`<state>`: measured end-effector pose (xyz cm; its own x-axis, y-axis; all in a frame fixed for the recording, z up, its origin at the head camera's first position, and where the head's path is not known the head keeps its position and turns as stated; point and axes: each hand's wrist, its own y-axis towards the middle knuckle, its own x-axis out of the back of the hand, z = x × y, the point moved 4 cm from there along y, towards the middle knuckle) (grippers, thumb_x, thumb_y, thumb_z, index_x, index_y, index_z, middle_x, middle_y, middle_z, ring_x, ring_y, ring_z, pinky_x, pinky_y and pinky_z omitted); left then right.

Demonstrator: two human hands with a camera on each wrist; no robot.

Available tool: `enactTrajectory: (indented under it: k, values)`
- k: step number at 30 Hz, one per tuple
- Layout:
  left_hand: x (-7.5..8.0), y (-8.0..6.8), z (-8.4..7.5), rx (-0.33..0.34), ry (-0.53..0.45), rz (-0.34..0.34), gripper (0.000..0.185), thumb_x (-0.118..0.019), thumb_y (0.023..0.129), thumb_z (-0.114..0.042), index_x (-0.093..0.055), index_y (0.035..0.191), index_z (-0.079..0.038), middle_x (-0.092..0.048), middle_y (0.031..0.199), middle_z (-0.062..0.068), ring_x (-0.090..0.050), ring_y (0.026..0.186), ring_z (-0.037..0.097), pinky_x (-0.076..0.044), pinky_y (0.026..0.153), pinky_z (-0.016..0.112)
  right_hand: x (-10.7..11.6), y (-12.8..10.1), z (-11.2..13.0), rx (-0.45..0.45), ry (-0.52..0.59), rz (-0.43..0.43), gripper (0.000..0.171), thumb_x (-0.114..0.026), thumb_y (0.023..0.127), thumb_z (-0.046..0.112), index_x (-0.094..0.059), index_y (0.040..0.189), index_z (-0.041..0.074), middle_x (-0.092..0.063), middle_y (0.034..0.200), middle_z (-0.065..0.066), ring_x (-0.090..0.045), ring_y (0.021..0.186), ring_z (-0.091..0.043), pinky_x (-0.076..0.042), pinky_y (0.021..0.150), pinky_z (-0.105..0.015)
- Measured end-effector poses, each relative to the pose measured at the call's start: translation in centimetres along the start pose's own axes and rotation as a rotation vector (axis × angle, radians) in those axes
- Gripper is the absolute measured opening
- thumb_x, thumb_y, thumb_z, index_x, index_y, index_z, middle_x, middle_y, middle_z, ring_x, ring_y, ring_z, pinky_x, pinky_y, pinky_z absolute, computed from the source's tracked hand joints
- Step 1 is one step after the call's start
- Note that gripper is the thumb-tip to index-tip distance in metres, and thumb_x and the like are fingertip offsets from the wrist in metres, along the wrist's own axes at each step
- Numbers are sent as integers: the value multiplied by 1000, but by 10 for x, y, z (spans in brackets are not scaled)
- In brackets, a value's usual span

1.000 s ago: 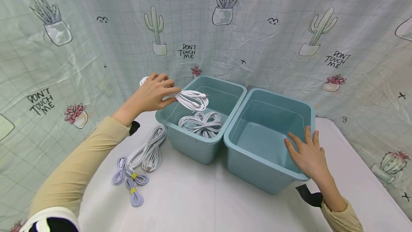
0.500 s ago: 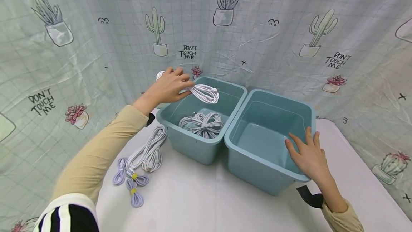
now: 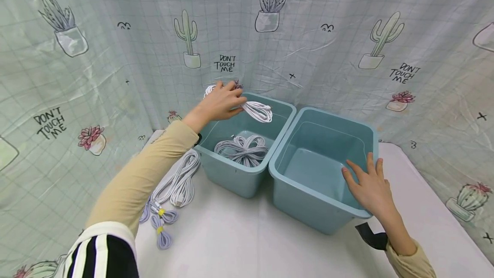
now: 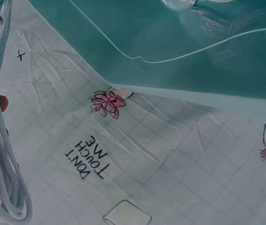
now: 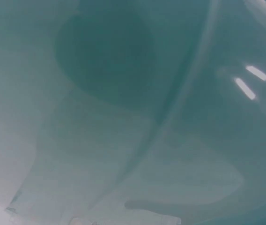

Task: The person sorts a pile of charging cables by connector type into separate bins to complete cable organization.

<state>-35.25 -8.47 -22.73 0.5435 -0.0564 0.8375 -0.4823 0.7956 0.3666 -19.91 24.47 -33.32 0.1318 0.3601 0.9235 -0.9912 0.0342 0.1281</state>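
Note:
My left hand (image 3: 221,103) grips a coiled white cable (image 3: 259,112) at its middle, high over the left blue-green bin (image 3: 214,158). One looped end hangs out past my fingers, and the other shows behind the hand. In the left wrist view, the cable's loops (image 4: 4,187) run down the left edge, with fingertips just showing. A bundle of grey-white cable (image 3: 245,150) lies inside the left bin. My right hand (image 3: 368,188) rests at the right side of the right bin (image 3: 305,205), fingers spread over its rim. The right wrist view shows smooth bin plastic (image 5: 123,140).
Left of the bins, a long white cable bundle (image 3: 183,179) lies on the white table (image 3: 216,235). Near it are small lavender cable coils (image 3: 164,238), some with yellow ties, partly hidden by my left sleeve. A printed curtain (image 3: 146,67) hangs behind the bins.
My left hand has carried the white cable rightward, from the left bin's left edge to over the bin. The right hand and both bins stay where they were.

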Motion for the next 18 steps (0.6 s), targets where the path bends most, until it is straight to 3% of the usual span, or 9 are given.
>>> enactTrajectory:
  k: [7,18]
  values:
    - [-8,6,-5,16,-8,-2,15,-48,91,-27,-54,96,-14,-51,91,9,-41,83,28,-30,68,42,-1,1,0,0,2,1,60,-27,94,45,-38,132,-1,3,141,-36,9,127,-56,-16,81,-77]
    - [-10,-9,-5,7,-15,-73,19,-52,89,-29,-58,101,-16,-49,87,7,-38,78,24,-26,66,40,0,1,-2,-5,3,0,60,-27,94,45,-38,133,0,3,142,-35,9,127,-55,-16,82,-77]
